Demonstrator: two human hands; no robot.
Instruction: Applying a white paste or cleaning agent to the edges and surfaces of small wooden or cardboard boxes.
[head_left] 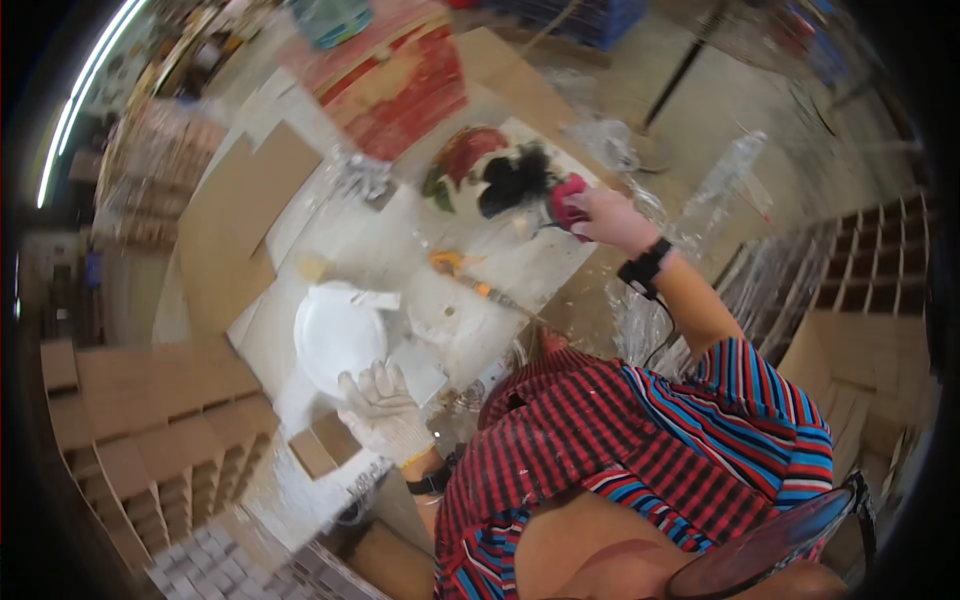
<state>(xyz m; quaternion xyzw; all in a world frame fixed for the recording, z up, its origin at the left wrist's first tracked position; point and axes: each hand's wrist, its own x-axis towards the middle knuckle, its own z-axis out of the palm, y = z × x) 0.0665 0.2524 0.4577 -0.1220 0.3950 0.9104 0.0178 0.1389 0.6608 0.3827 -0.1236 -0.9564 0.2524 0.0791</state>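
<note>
Head view looks down on a white work board (400,250) laid over cardboard. The left hand (385,410), in a white knit glove, lies flat with fingers spread at the board's near edge, touching the rim of a white plate (335,335) and gripping nothing. The right hand (600,215), bare, is closed around a pink-handled brush (565,205) at the board's far right corner, its black bristles (515,180) against a red and green painted piece (465,160). An orange-handled tool (470,280) lies mid-board.

Brown divided cartons (150,450) left; more cartons (860,290) right.
</note>
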